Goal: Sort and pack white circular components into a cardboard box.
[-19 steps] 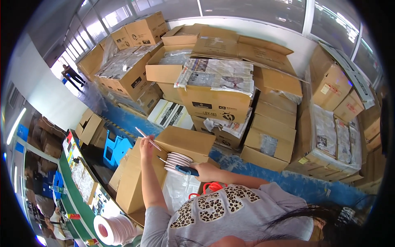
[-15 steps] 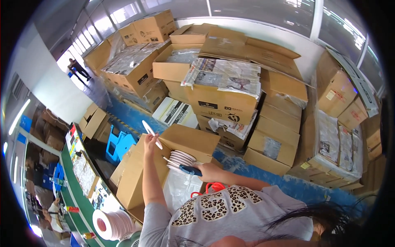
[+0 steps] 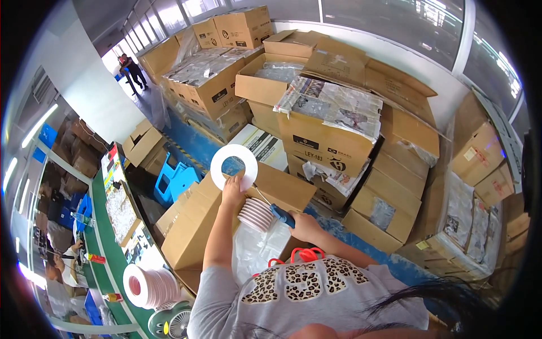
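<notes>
Upright over the open cardboard box [image 3: 189,240], a flat white ring [image 3: 220,169] with a round hole is held at its lower edge by my left hand [image 3: 233,192]. My right hand [image 3: 306,227] is closed round the blue handle of a screwdriver [image 3: 282,215]. Its thin metal shaft points up and left, its tip close beside the ring's lower right; I cannot tell whether they touch. Below the shaft, a ribbed white-pink coil [image 3: 258,214] sits in the box, above clear plastic wrapping [image 3: 251,254].
At the lower left stand a spool of pale pink tubing [image 3: 149,287] and a small fan [image 3: 178,322], by a green bench [image 3: 118,257]. A blue plastic stool [image 3: 172,178] lies left of the box. Stacked cartons [image 3: 330,135] fill the far side; a person [image 3: 132,70] stands far back.
The white ring has turned from edge-on to nearly face-on and hangs lower right in the picture. The screwdriver now angles up toward it. The whole view has shifted a little.
</notes>
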Tool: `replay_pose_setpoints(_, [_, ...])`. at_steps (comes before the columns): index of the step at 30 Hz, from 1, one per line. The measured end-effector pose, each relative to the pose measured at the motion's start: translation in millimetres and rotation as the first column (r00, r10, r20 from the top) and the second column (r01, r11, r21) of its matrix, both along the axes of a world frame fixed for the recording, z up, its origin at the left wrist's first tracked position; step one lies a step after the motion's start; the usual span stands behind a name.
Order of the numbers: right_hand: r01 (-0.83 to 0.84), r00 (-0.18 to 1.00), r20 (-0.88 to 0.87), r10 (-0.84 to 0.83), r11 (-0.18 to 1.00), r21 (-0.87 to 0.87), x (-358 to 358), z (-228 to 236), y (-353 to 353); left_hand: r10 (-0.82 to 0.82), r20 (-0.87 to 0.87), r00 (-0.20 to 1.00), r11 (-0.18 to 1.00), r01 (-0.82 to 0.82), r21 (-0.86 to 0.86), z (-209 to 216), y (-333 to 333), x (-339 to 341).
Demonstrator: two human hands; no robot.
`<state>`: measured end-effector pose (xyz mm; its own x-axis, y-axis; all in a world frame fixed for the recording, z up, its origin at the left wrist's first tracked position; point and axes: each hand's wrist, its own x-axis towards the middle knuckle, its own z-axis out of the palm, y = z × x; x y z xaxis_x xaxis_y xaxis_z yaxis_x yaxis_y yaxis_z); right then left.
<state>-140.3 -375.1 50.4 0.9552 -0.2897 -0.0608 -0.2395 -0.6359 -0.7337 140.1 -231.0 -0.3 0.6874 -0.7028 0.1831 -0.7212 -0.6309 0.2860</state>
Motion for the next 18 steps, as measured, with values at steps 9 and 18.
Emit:
replay_pose_setpoints(9, [-0.033, 0.999, -0.020, 0.034, 0.999, 0.023, -1, -7, 0, 0.020, 0.042, 0.999, 0.973, -0.010, -0.231, 24, -13, -14])
replay_pose_setpoints(18, [-0.090, 0.996, -0.021, 0.091, 0.996, 0.029, 6, -23, 0, -0.016, 0.001, 1.000, 0.977, 0.016, -0.213, 22, -12, -21])
